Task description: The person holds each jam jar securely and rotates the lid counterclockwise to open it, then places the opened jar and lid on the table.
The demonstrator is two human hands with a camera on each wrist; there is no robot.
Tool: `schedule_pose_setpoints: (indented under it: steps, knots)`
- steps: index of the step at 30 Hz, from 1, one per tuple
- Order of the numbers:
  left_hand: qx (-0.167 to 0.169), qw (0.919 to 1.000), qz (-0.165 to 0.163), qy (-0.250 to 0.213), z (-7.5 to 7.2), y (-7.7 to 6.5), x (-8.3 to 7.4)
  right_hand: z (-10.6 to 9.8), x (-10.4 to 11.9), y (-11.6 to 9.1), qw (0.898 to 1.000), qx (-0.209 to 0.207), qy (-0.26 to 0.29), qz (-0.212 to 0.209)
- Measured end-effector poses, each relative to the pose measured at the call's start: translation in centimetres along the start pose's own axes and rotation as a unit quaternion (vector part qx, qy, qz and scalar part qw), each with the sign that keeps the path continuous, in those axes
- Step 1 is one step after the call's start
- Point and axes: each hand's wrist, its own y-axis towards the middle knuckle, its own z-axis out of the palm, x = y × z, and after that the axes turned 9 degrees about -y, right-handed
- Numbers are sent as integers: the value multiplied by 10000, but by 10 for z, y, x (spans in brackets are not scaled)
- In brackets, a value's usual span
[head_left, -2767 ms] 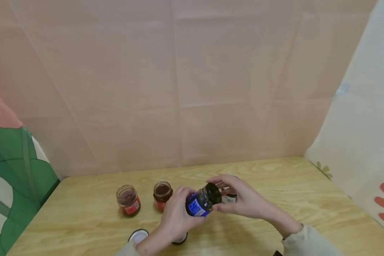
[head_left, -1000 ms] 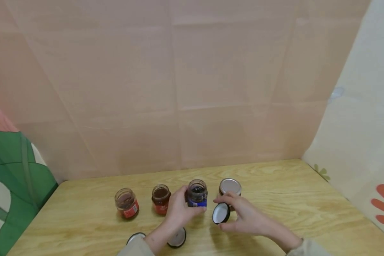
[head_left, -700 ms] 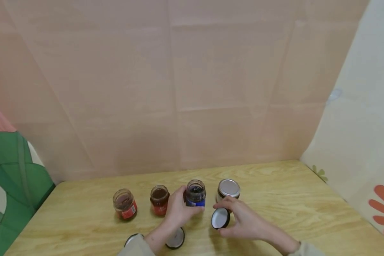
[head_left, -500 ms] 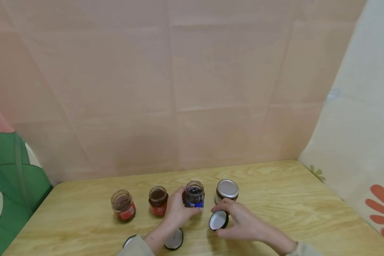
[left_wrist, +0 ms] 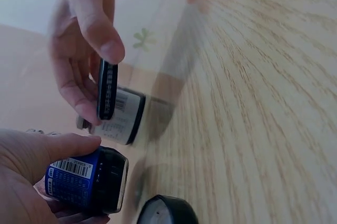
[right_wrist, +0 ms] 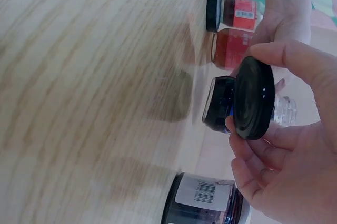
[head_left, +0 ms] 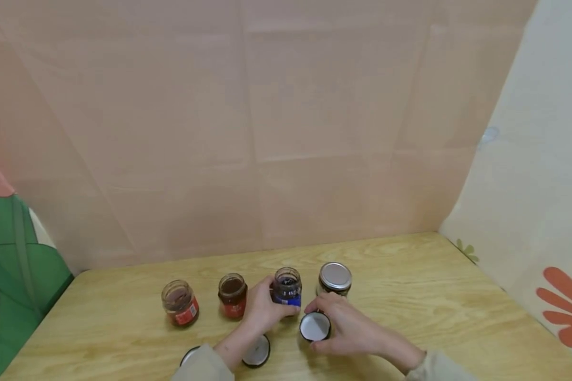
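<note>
My left hand (head_left: pixel 261 311) grips a glass jar (head_left: pixel 287 286) with a blue label and dark contents, its mouth uncovered. The jar is upright; whether its base touches the table cannot be told. Just to the right, my right hand (head_left: pixel 345 328) pinches a black jar lid (head_left: pixel 315 326) by its rim, thumb on the near side, fingers on the far side. The lid's white inside faces up, above the table and apart from the jar. The right wrist view shows the lid's black outer face (right_wrist: pixel 253 98); the left wrist view shows it edge-on.
Two uncovered red-labelled jars (head_left: pixel 180 304) (head_left: pixel 232 296) stand to the left. Behind my right hand stands a jar with a silvery lid (head_left: pixel 336 276). Two lids lie nearer on the wooden table (head_left: pixel 434 307): one (head_left: pixel 257 352) beside my left forearm, another (head_left: pixel 189 353) partly under the sleeve.
The blue-labelled jar was tilted with the lid at its mouth; the lid has come away and the jar is lowered upright. Lately the lid has tipped flatter, white side up, and shifted left.
</note>
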Motion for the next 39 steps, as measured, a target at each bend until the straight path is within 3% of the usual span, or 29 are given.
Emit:
schedule_pose_setpoints:
  steps: [26, 39]
  knots:
    - [-127, 9998, 149, 26, 6, 6, 11, 14, -1, 9, 9973, 641, 1, 355]
    - [-18, 9999, 131, -83, 6, 5, 15, 16, -4, 13, 9951, 970, -93, 158]
